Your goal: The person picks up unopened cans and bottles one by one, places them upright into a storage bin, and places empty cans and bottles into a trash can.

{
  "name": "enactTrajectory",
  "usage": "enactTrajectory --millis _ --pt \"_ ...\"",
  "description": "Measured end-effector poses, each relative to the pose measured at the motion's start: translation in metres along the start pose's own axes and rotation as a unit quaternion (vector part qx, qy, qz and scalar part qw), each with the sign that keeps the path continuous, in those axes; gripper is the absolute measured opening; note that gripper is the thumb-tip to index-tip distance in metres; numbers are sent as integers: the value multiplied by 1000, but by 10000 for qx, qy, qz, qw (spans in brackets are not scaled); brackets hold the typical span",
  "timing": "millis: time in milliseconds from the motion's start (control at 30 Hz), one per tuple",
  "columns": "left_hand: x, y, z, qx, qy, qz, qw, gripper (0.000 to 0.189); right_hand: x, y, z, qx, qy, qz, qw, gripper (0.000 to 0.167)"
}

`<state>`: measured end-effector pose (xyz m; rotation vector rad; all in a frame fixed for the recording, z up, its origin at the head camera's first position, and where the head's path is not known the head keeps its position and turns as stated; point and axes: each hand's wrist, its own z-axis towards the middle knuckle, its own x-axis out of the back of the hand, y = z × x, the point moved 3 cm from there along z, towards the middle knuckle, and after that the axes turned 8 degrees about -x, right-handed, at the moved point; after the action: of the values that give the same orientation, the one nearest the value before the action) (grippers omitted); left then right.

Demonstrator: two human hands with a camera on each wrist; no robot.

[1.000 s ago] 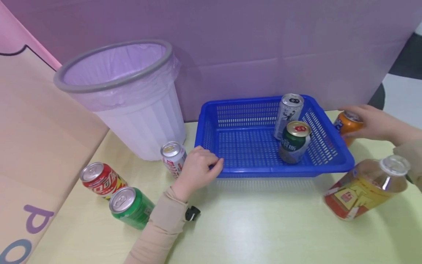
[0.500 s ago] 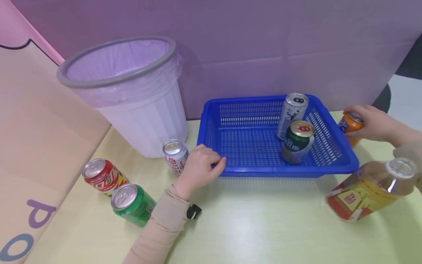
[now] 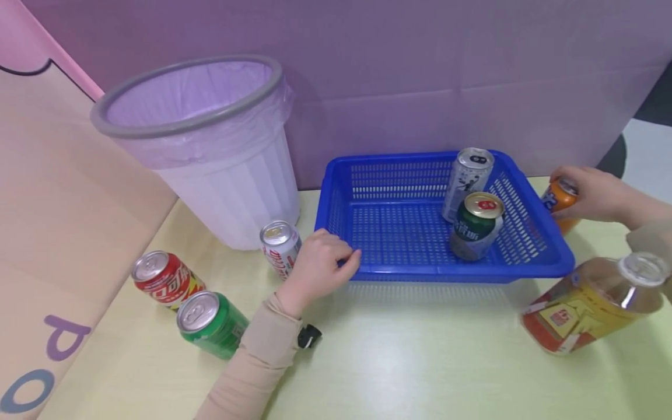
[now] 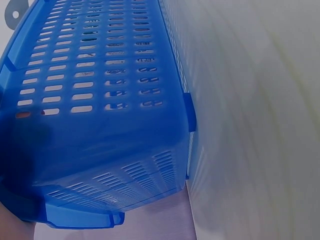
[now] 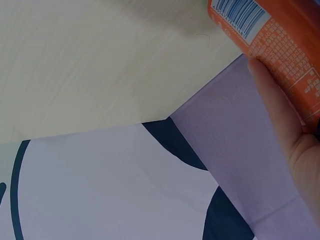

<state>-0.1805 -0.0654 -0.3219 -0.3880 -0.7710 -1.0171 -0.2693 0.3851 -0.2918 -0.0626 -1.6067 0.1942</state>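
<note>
My left hand (image 3: 321,262) grips the front left corner of a blue plastic basket (image 3: 415,270), its fingers curled at the rim. In the left wrist view, the slotted basket side (image 4: 95,130) fills much of the frame, with a bit of hand (image 4: 12,222) at the lower left edge. Beyond the basket's right side, my right hand (image 3: 598,193) holds an orange soda can (image 3: 562,201). A finger (image 5: 274,100) lies along that orange can (image 5: 285,55) in the right wrist view. Inside the basket's right end stand a tall silver can (image 3: 469,181) and a dark green can (image 3: 476,230).
A white wastebasket (image 3: 236,192) with a liner stands back left. A white can (image 3: 280,248) is beside my left hand; a red can (image 3: 170,283) and a green can (image 3: 215,326) are farther left. A large labelled bottle (image 3: 588,309) stands front right, near my right forearm.
The head view has shifted slightly, moving the scene a little to the right in frame. Both hands keep their holds on the basket and the orange soda can.
</note>
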Motion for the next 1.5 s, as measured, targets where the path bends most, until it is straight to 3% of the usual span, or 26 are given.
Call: enactTrajectory --millis 300,1500 --pt "-1 0 0 27 -60 -6 10000 41 1 -1 -1 -293 -170 -85 9994 65" --pt "-2 -1 -2 -22 -11 34 10000 41 4 3 -5 -235 15 -301 9993 73"
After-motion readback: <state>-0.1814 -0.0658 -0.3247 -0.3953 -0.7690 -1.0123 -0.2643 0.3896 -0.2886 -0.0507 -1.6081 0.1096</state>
